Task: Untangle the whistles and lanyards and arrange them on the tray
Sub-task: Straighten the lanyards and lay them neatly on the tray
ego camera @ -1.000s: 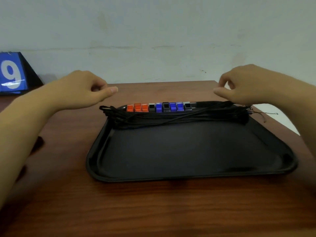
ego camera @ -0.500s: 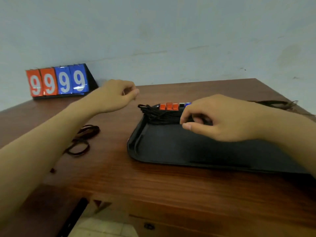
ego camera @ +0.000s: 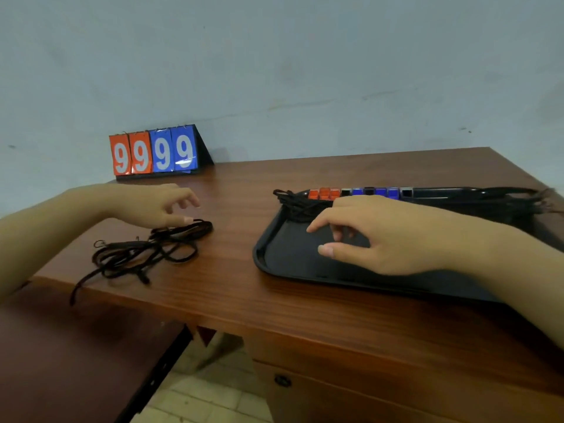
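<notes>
On wooden table point(ego camera: 305, 300) by pale wall | tray point(ego camera: 290, 264), scoreboard point(ego camera: 152, 152) | left grip point(ego camera: 158, 206), right grip point(ego camera: 381, 236) spread

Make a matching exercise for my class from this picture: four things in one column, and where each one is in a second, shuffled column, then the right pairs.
Things
1. row of whistles
2. loose lanyards
3. scoreboard
4. right hand

Places
A. at the back of the table against the wall
B. over the near left part of the black tray
C. on the bare table, left of the tray, by the left hand
D. along the far edge of the tray

Pairs: 1-D, 2-C, 3-A, 4-B
</notes>
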`<move>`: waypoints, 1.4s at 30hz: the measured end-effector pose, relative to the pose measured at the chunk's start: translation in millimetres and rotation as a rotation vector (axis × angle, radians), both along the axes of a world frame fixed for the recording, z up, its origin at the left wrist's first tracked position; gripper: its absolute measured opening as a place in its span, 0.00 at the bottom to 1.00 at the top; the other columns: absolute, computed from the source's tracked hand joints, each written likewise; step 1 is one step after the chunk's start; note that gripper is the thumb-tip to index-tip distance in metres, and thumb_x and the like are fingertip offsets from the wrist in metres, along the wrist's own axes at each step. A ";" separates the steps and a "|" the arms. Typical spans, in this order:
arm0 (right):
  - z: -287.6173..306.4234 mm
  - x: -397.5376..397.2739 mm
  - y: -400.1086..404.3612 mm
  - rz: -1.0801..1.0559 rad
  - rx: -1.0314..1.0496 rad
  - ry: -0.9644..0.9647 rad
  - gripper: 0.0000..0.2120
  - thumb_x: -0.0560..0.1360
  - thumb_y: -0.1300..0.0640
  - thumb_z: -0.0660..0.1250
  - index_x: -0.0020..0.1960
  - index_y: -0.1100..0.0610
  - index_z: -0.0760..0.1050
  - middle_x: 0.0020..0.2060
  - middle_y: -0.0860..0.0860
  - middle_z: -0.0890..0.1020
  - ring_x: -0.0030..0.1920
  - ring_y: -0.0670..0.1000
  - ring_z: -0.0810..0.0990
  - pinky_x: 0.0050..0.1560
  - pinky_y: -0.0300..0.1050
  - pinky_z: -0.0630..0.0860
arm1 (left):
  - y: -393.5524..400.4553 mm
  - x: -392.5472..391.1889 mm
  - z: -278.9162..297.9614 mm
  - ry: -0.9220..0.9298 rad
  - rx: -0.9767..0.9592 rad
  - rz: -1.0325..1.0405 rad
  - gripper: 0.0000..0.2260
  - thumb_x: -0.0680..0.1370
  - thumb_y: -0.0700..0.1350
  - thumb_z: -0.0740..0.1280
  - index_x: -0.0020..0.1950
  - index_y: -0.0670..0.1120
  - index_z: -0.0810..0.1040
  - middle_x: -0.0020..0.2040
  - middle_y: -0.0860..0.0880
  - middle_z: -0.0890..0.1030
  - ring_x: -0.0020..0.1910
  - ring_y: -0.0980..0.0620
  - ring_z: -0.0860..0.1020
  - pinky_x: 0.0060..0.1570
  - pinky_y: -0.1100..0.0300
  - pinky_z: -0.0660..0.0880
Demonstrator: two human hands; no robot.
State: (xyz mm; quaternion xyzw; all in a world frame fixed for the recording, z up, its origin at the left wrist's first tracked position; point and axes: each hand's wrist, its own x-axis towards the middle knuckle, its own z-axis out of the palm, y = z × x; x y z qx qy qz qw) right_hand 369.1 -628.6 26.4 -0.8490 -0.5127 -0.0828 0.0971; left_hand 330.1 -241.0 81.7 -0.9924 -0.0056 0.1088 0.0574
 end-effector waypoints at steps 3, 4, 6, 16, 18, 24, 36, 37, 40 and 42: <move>-0.7 0.3 -1.7 -0.004 -0.010 0.017 0.21 0.78 0.34 0.55 0.70 0.36 0.68 0.48 0.37 0.74 0.51 0.38 0.74 0.54 0.37 0.74 | 6.8 1.9 2.7 0.133 0.092 0.077 0.24 0.80 0.52 0.68 0.74 0.58 0.63 0.68 0.54 0.70 0.62 0.53 0.76 0.62 0.57 0.75; -0.9 0.6 -2.4 -0.005 -0.011 0.019 0.21 0.78 0.34 0.55 0.70 0.36 0.68 0.48 0.37 0.74 0.51 0.38 0.74 0.53 0.36 0.73 | 8.2 2.7 2.3 0.167 0.117 0.090 0.24 0.80 0.49 0.69 0.73 0.58 0.64 0.67 0.55 0.71 0.62 0.53 0.76 0.63 0.56 0.75; -1.1 1.5 -3.6 -0.010 -0.007 0.016 0.21 0.79 0.35 0.56 0.70 0.37 0.68 0.48 0.37 0.74 0.50 0.39 0.74 0.53 0.36 0.73 | 11.3 5.7 -1.3 0.203 0.142 0.119 0.20 0.79 0.47 0.70 0.68 0.59 0.68 0.64 0.56 0.75 0.60 0.55 0.77 0.59 0.58 0.77; -1.8 8.2 -6.6 -0.068 -0.001 -0.010 0.18 0.79 0.37 0.57 0.68 0.38 0.70 0.46 0.38 0.74 0.49 0.41 0.75 0.52 0.37 0.73 | 5.3 12.5 -13.7 0.032 0.195 0.034 0.08 0.81 0.48 0.66 0.46 0.57 0.69 0.49 0.53 0.79 0.47 0.57 0.77 0.46 0.65 0.72; -0.9 10.2 -8.5 -0.079 -0.006 -0.026 0.17 0.80 0.38 0.57 0.67 0.38 0.71 0.46 0.37 0.74 0.49 0.41 0.75 0.53 0.39 0.73 | -1.1 14.8 -9.9 -0.092 0.127 -0.007 0.05 0.81 0.47 0.66 0.47 0.54 0.71 0.47 0.52 0.81 0.44 0.57 0.78 0.42 0.65 0.72; 2.6 18.0 -17.5 -0.120 0.023 -0.043 0.16 0.80 0.40 0.58 0.65 0.40 0.73 0.45 0.37 0.75 0.47 0.40 0.75 0.51 0.40 0.74 | -44.2 33.2 17.0 -0.276 -0.065 -0.207 0.02 0.82 0.45 0.65 0.54 0.51 0.75 0.42 0.57 0.85 0.42 0.62 0.82 0.43 0.64 0.74; 11.1 28.0 -32.8 -0.275 0.033 -0.046 0.15 0.80 0.42 0.59 0.65 0.40 0.73 0.44 0.39 0.75 0.44 0.41 0.75 0.48 0.42 0.76 | -109.8 79.2 40.5 -0.253 -0.002 -0.489 0.10 0.83 0.51 0.64 0.45 0.62 0.80 0.35 0.71 0.80 0.36 0.66 0.78 0.40 0.62 0.72; 11.8 28.9 -33.5 -0.289 0.037 -0.058 0.14 0.80 0.42 0.59 0.65 0.41 0.73 0.44 0.39 0.74 0.44 0.40 0.75 0.47 0.42 0.75 | -114.2 79.0 41.8 -0.261 -0.012 -0.510 0.10 0.83 0.50 0.63 0.44 0.62 0.79 0.37 0.68 0.83 0.36 0.65 0.78 0.40 0.61 0.72; 15.7 29.3 -35.9 -0.353 0.077 -0.062 0.13 0.81 0.44 0.60 0.64 0.42 0.74 0.43 0.39 0.75 0.43 0.40 0.74 0.44 0.39 0.72 | -134.5 72.9 49.2 -0.268 -0.103 -0.554 0.09 0.83 0.51 0.62 0.49 0.59 0.80 0.38 0.59 0.85 0.36 0.60 0.79 0.39 0.62 0.72; 18.0 28.9 -36.0 -0.383 0.149 -0.023 0.13 0.81 0.44 0.60 0.63 0.42 0.76 0.45 0.38 0.78 0.45 0.40 0.76 0.44 0.36 0.72 | -152.7 66.7 54.9 -0.227 -0.266 -0.592 0.09 0.84 0.51 0.62 0.50 0.58 0.81 0.36 0.54 0.84 0.32 0.58 0.78 0.38 0.65 0.73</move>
